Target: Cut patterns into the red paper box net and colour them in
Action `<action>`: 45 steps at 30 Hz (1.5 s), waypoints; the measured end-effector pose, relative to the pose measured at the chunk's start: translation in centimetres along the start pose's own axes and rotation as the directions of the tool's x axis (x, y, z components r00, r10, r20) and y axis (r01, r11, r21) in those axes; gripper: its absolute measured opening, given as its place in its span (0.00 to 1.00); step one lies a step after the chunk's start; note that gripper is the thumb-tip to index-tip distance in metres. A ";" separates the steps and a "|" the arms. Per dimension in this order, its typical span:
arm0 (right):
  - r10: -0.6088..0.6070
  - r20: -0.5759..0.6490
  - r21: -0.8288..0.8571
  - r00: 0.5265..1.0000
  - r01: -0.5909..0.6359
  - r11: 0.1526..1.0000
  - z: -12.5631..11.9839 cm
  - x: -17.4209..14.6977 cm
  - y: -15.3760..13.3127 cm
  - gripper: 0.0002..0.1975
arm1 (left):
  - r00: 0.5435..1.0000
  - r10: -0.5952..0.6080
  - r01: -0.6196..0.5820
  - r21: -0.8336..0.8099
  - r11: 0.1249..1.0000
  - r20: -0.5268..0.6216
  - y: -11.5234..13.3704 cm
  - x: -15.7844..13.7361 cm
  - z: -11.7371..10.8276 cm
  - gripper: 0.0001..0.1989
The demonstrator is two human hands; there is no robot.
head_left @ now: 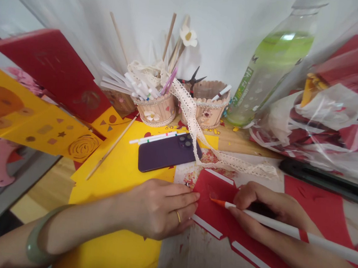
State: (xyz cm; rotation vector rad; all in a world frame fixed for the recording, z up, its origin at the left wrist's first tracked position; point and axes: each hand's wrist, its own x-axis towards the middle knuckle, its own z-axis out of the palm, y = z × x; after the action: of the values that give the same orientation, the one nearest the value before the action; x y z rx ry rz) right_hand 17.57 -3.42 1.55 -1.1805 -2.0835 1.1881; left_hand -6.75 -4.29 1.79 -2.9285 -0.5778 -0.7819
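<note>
"How does the red card [212,218] look?"
"Spread open, notched at the edge, white strips along its sides."
"And the pen [283,227]?"
"White, red-banded, orange-tipped; it slants low across the card, its point at the card's left part."

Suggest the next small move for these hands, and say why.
Probably a short, light stroke with the white pen-like tool: the right hand holds it with its orange tip at or just above the red paper, near a faint mark, while the left hand rests at the paper's left edge.
</note>
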 end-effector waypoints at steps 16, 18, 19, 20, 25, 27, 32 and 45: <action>0.051 0.002 0.091 0.999 -0.051 0.995 0.1 0.0 -0.1 0.13 | 1.000 0.000 0.000 0.000 1.000 -0.008 0.1 0.0 0.0 0.09; 0.051 0.002 0.077 0.999 -0.051 0.996 0.0 0.1 -0.1 0.12 | 1.000 -0.003 0.003 0.000 1.000 -0.008 0.0 0.0 0.0 0.09; 0.052 0.008 0.068 0.999 -0.052 0.996 0.0 0.1 -0.2 0.12 | 1.000 -0.005 0.005 0.000 1.000 -0.004 0.0 -0.1 0.0 0.09; 0.054 0.018 0.060 0.998 -0.055 0.997 0.0 0.1 -0.2 0.12 | 1.000 -0.006 0.006 0.001 1.000 -0.001 0.0 -0.1 0.0 0.09; 0.113 -0.031 0.091 0.993 -0.110 0.990 0.3 -0.1 -0.6 0.13 | 1.000 -0.006 0.006 -0.003 1.000 -0.007 0.0 0.0 0.1 0.09; 0.122 -0.050 0.113 0.991 -0.116 0.987 0.4 -0.1 -0.6 0.13 | 1.000 -0.009 0.009 0.000 1.000 -0.015 0.0 0.0 0.1 0.09; 0.098 -0.010 0.096 0.995 -0.096 0.991 0.2 -0.1 -0.7 0.12 | 1.000 -0.002 0.002 0.000 1.000 -0.012 0.0 -0.1 0.0 0.09; 0.071 -0.018 0.111 0.997 -0.068 0.991 0.2 -0.1 -0.3 0.12 | 1.000 -0.002 0.003 -0.006 1.000 0.015 0.0 0.0 -0.1 0.09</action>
State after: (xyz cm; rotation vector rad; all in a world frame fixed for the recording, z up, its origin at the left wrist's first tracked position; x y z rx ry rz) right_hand 17.35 -3.70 1.73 -1.2176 -1.9486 1.2987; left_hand -6.77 -4.32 1.88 -2.9422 -0.5815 -0.7636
